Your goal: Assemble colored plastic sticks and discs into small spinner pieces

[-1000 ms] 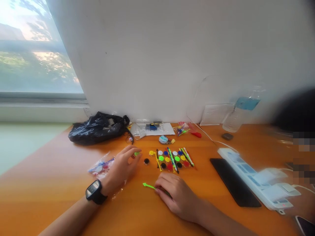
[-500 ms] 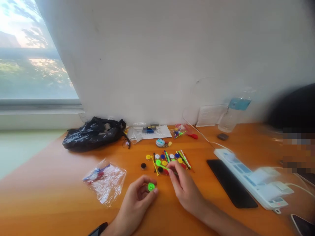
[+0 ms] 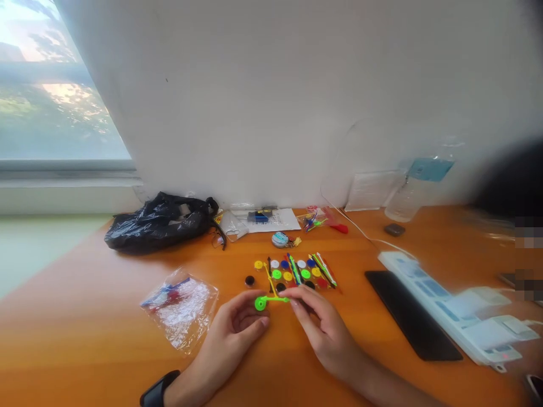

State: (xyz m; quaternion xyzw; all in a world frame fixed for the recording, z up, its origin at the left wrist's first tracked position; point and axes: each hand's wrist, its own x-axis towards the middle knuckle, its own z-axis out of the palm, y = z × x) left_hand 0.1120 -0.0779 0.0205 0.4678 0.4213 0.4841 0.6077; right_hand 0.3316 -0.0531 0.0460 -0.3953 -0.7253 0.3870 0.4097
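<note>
My left hand (image 3: 240,325), a dark band on its wrist, has its fingers closed on a round green plastic disc (image 3: 260,304) with a hole in its middle. Between thumb and fingers my right hand (image 3: 320,322) pinches a thin green plastic arrow (image 3: 278,299). The arrow's far end meets or overlaps the top of the disc; I cannot tell whether they are joined. Just beyond the hands lie small discs in yellow, white, blue, green and black, such as a yellow disc (image 3: 258,264) and a black disc (image 3: 250,280). Among them are a yellow arrow (image 3: 270,280) and several other coloured arrows (image 3: 326,269).
A crinkled clear plastic bag (image 3: 180,311) lies left, with a black bag (image 3: 159,226) behind it. On the right are a black flat slab (image 3: 411,314), a white power strip (image 3: 445,311) and a clear bottle (image 3: 413,189). Part of another person shows at the right edge.
My right hand has brought the green arrow across to the green disc, and the arrow now lies nearly level. The left hand has lifted slightly with the disc. The whole view has shifted a little.
</note>
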